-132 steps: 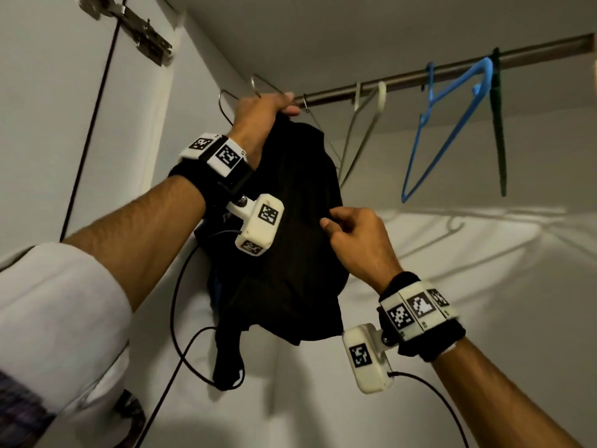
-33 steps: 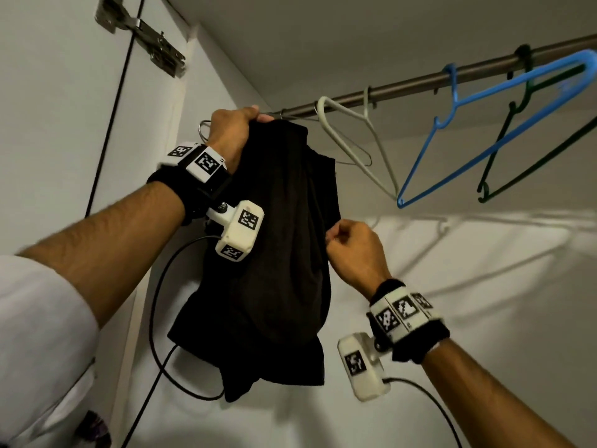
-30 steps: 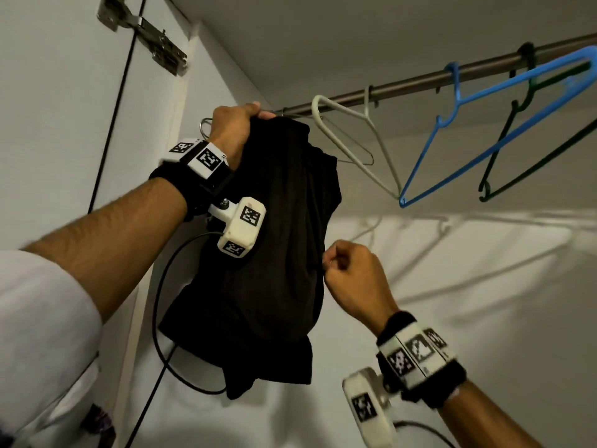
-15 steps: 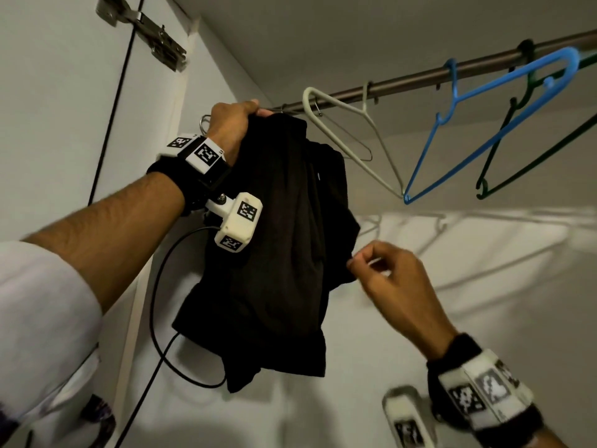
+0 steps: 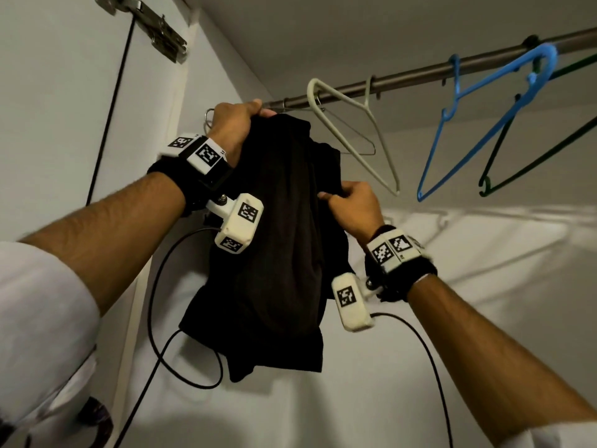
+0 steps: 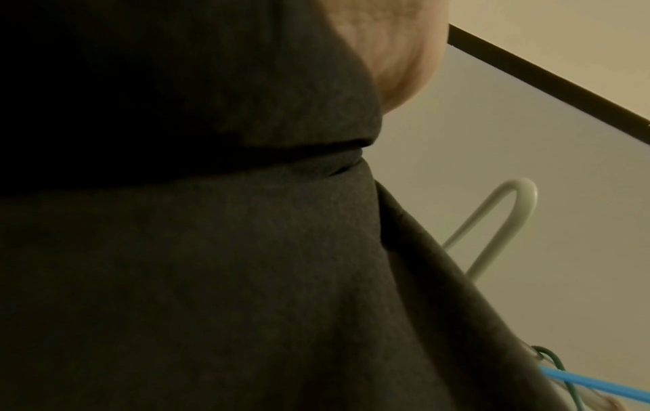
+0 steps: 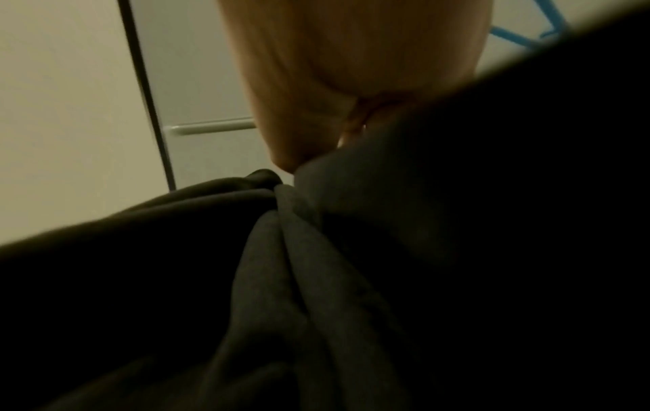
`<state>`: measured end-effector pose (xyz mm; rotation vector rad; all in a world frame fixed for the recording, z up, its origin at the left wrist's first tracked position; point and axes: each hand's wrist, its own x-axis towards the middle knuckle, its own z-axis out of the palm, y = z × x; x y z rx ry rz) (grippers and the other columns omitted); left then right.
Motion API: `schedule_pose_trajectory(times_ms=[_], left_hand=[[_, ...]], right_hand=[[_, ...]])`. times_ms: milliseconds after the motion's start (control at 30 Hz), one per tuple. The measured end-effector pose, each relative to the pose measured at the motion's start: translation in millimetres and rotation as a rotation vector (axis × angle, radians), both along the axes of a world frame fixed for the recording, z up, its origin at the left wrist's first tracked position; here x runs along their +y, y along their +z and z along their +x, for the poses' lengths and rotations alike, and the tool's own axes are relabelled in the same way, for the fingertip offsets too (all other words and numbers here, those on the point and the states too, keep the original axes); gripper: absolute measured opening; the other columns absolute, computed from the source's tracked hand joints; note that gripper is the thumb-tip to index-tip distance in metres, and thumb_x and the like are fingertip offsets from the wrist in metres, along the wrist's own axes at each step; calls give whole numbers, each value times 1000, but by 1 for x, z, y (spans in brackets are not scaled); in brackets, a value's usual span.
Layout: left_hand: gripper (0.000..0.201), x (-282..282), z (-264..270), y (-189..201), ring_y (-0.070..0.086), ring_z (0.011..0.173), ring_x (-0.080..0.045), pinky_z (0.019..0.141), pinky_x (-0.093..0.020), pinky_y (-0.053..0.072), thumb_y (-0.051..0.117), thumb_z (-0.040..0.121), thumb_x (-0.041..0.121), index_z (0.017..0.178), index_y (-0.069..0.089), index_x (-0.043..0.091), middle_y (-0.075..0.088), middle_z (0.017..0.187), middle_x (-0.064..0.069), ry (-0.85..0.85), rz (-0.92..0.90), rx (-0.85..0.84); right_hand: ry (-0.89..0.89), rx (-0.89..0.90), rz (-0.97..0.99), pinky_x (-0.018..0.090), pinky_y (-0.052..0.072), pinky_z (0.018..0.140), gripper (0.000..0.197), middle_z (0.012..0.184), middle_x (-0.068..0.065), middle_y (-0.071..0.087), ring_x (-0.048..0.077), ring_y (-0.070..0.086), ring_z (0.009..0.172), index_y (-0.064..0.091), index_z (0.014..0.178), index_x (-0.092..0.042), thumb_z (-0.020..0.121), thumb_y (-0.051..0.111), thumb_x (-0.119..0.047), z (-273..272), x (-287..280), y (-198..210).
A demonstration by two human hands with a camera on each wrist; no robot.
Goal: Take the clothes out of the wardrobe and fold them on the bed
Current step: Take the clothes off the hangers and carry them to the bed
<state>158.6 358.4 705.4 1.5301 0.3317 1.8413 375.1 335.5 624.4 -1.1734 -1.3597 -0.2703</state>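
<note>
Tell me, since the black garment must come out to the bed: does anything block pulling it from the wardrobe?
Nothing visible does. The left hand grips the black garment at its top, the right hand pinches its edge, and the beige hanger hangs apart.

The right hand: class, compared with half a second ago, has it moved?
Yes. The right hand has gone back left, away from the blue hanger, and now pinches the black garment.

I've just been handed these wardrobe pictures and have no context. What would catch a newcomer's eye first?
A black garment hangs bunched at the centre, just under the left end of the metal rail. The left hand grips its top and the right hand pinches its right edge. To the right, three bare hangers hang from the rail: a beige hanger, a bright blue hanger and a dark green hanger.
</note>
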Motion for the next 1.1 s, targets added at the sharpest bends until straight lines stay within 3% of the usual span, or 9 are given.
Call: schedule_pose_trajectory(times_ms=[200, 267, 367, 533, 600, 700, 833, 1000, 1100], left_hand=[[28, 1, 2, 5, 72, 75, -18, 78, -26, 61, 55, 103, 16, 94, 75, -2, 77, 90, -11, -29, 22, -57], [28, 2, 2, 5, 72, 74, -18, 77, -26, 61, 55, 102, 15, 92, 75, -2, 77, 90, -10, -37, 15, -79], [28, 5, 3, 3, 73, 78, -20, 82, -29, 61, 57, 101, 15, 86, 76, 1, 78, 88, -11, -40, 5, -87], [25, -4, 3, -8, 73, 79, -18, 81, -26, 61, 56, 102, 14, 93, 74, -2, 77, 92, -9, -54, 23, -112], [26, -6, 4, -10, 73, 74, -15, 79, -24, 61, 57, 102, 15, 91, 75, 0, 78, 86, -6, -12, 23, -95], [28, -3, 3, -10, 75, 81, -20, 86, -30, 61, 57, 102, 18, 95, 77, 0, 78, 89, -10, -3, 21, -62], [29, 0, 3, -11, 76, 86, -20, 87, -30, 61, 56, 102, 21, 96, 78, 2, 78, 93, -12, 10, 28, -45], [29, -1, 4, -12, 75, 85, -22, 83, -30, 62, 57, 102, 23, 99, 77, 1, 77, 97, -14, 18, 28, -31], [32, 0, 6, -12, 75, 78, -20, 79, -30, 62, 56, 102, 26, 104, 77, 1, 77, 98, -16, 45, 27, 9]], right_hand=[[65, -142, -75, 36, 60, 86, 26, 89, -11, 78, 8, 74, 89, 78, 98, -21, 79, 70, -38, 8, -33, -72], [85, -171, -82, 36, 59, 71, 8, 76, -7, 75, 10, 73, 75, 73, 85, -22, 88, 70, -30, 10, -52, -97], [70, -193, -174, 46, 56, 66, 23, 64, 7, 69, 24, 67, 60, 69, 75, -11, 90, 68, -29, 16, -80, -113], [-103, -270, -331, 32, 54, 63, 38, 55, -1, 67, 12, 66, 55, 71, 68, -11, 91, 68, -41, 20, -101, -119], [-158, -273, -225, 34, 53, 62, 53, 52, 2, 64, 12, 63, 52, 66, 61, -7, 90, 69, -52, 21, -102, -116], [-60, -151, 94, 39, 46, 59, 57, 50, 13, 49, 17, 47, 47, 50, 56, -2, 86, 67, -48, 15, -106, -99], [-50, -157, 361, 28, 41, 56, 41, 46, -8, 41, 9, 42, 47, 49, 52, -15, 86, 66, -33, -8, -107, -60], [-162, -221, 310, 28, 44, 58, 45, 56, -8, 60, 7, 57, 57, 62, 63, -18, 84, 67, -58, -49, -92, -6], [-222, -295, 129, 30, 52, 66, 55, 81, -5, 68, 13, 63, 75, 65, 86, -19, 82, 64, -73, -64, -73, 22]])
